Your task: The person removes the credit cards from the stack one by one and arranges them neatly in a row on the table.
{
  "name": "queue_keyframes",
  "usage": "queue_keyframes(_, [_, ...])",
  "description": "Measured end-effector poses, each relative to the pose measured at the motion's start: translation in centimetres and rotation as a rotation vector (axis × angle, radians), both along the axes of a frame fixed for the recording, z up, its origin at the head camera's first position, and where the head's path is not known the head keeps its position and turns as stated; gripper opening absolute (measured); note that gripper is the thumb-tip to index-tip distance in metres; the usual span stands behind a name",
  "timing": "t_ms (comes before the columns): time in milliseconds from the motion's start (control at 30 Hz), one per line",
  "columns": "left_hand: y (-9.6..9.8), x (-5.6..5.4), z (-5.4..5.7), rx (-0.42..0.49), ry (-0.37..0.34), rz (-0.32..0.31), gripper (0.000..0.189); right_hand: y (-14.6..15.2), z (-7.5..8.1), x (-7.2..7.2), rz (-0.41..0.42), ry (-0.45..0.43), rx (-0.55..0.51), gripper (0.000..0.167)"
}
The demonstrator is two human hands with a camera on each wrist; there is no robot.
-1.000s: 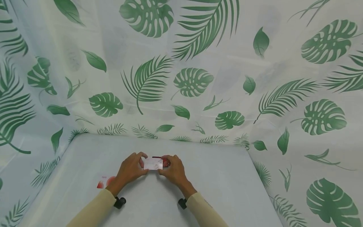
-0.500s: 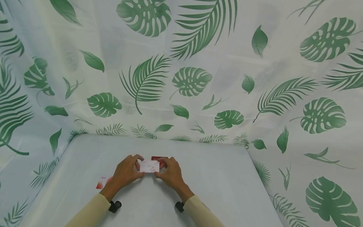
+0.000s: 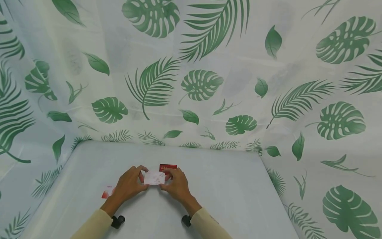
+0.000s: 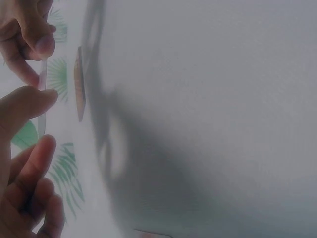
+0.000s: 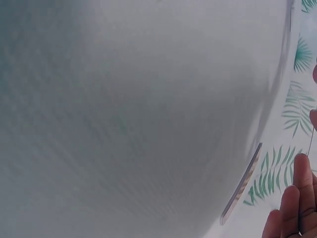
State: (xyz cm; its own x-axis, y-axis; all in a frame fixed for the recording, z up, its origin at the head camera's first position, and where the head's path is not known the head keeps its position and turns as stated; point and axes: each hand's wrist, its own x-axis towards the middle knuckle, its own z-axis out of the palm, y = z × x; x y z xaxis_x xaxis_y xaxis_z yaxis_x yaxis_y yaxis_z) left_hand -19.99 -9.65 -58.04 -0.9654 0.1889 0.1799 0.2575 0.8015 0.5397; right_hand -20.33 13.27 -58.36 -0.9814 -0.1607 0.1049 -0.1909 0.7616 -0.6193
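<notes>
I have the left grip (image 3: 129,182) and right grip (image 3: 177,186) pinching the white card (image 3: 154,178) above the worktop (image 3: 229,199), partly hiding the red card (image 3: 167,166) at two o'clock and pink card (image 3: 106,192) at eight.

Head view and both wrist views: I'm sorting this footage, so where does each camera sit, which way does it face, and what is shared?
Head: worn on the head, facing forward and down over the table; both sleeves, the left hand and right hand show.
Left wrist: on that wrist, facing across the table, image sideways; parts of both hands at its left edge.
Right wrist: on that wrist, facing across the table, also sideways; fingers at its right edge.
Shared: head and left wrist both show the pale card between the hands.
</notes>
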Motion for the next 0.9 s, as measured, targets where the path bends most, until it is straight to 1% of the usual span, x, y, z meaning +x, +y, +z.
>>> queue_keyframes(100, [-0.1, 0.2, -0.1, -0.003, 0.008, 0.001, 0.055, 0.0, 0.0, 0.2, 0.012, 0.008, -0.003, 0.056])
queue_keyframes(200, [-0.2, 0.5, -0.1, -0.004, 0.001, 0.007, 0.054, -0.1, -0.1, 0.4, 0.025, 0.016, -0.006, 0.056])
queue_keyframes(267, [-0.3, 0.7, 0.0, 0.001, -0.006, 0.011, 0.054, -0.2, -0.2, 0.6, 0.027, 0.009, -0.008, 0.055])
queue_keyframes(433, [-0.7, 1.1, 0.0, 0.011, 0.005, 0.013, 0.054, -0.6, -0.2, 0.9, 0.027, -0.001, -0.023, 0.054])
queue_keyframes(633, [-1.3, 1.4, -0.3, 0.031, 0.015, 0.013, 0.052, -1.0, -0.1, 1.1, 0.038, -0.007, -0.017, 0.053])
queue_keyframes(733, [-1.5, 1.6, -0.4, 0.041, 0.012, 0.013, 0.053, -1.2, -0.1, 1.2, 0.042, -0.011, -0.021, 0.053])
queue_keyframes(900, [-1.8, 1.9, -0.4, 0.025, -0.01, 0.022, 0.054, -1.4, -0.3, 1.4, 0.051, -0.021, -0.029, 0.052])
